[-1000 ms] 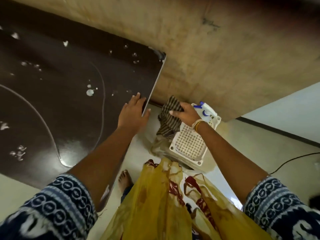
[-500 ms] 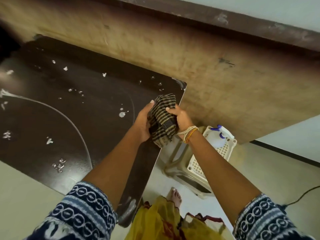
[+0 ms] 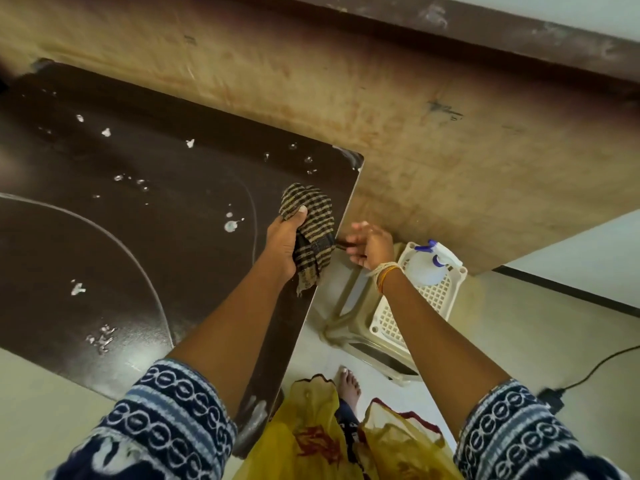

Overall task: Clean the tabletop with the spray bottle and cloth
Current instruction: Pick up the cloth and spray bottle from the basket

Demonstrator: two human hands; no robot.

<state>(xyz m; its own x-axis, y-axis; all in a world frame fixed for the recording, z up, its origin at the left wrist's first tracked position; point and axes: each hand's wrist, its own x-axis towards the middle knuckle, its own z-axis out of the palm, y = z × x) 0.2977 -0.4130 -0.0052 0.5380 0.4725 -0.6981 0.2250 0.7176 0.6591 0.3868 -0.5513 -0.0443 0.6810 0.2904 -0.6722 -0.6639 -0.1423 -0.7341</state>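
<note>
A: Start at the left. What lies on the tabletop (image 3: 104, 237)?

B: White blobs and specks (image 3: 230, 226), scattered from nine o'clock across to about one o'clock, plus a thin curved streak. It looks sprayed and not yet wiped, so the wiping step seems about to begin.

A: And the left hand (image 3: 284, 237)?

B: It grips the cloth (image 3: 311, 233), fingers curled round the bunched middle, thumb on top. The cloth sits over the table's right edge, at roughly two o'clock of the top, with its loose end hanging down past the rim. Bunching it likely gives a firm pad to push with.

A: The right hand (image 3: 369, 244)?

B: Just beside the cloth at three o'clock, off the table. Its fingers are spread and loose, holding nothing; it is blurred, so whether a fingertip touches the cloth cannot be told.

A: Where is the bottle (image 3: 427, 268)?

B: Lying in the white basket (image 3: 438, 299) on a stool (image 3: 346, 317), at four o'clock of the right hand, within easy reach but out of the wiping path.
</note>
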